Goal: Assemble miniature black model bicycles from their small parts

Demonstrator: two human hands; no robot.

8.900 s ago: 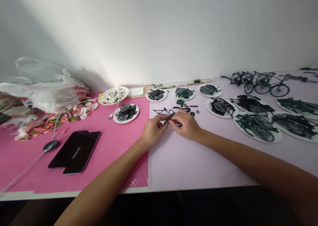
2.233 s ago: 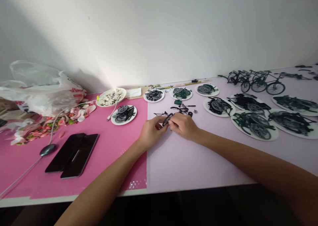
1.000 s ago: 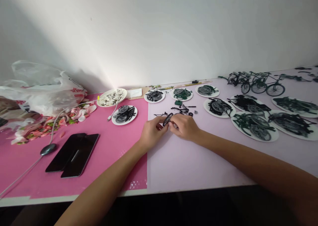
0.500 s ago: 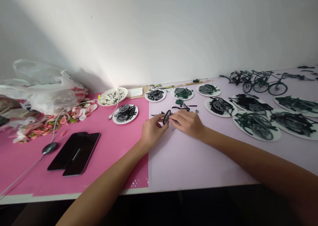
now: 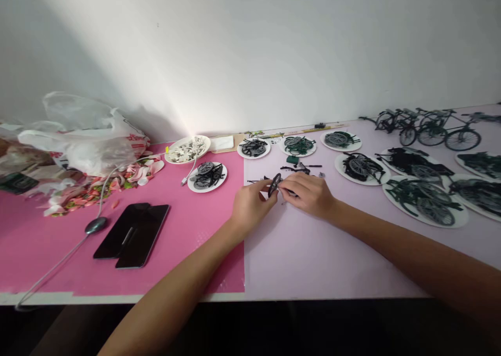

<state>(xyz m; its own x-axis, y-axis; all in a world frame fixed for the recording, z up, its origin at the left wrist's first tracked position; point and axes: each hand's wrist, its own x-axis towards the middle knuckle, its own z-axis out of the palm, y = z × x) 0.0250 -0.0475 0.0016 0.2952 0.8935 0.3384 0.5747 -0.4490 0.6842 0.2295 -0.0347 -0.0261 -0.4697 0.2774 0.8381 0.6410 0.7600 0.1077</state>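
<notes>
A small dark model bicycle wheel (image 5: 275, 185) stands on edge between the fingertips of my left hand (image 5: 252, 205), above the lilac part of the table. My right hand (image 5: 309, 193) is closed in a pinch against the wheel's right side, near its hub. Whatever those right fingertips hold is too small to make out. Just beyond my hands lie loose dark bicycle parts (image 5: 300, 166) and a small green piece (image 5: 292, 159). Another dark part (image 5: 256, 180) is partly hidden behind my left hand.
Paper plates of model bicycle parts stand at the back and right, including a plate (image 5: 207, 177) on the pink side. Assembled model bicycles (image 5: 438, 129) stand back right. To the left are two phones (image 5: 143, 237), a mouse-shaped device (image 5: 96, 225) on a cable, petals and a plastic bag (image 5: 94, 142).
The whole view has shifted, so the table and things on it appear further right. Both hands keep their hold around the wheel, with little movement.
</notes>
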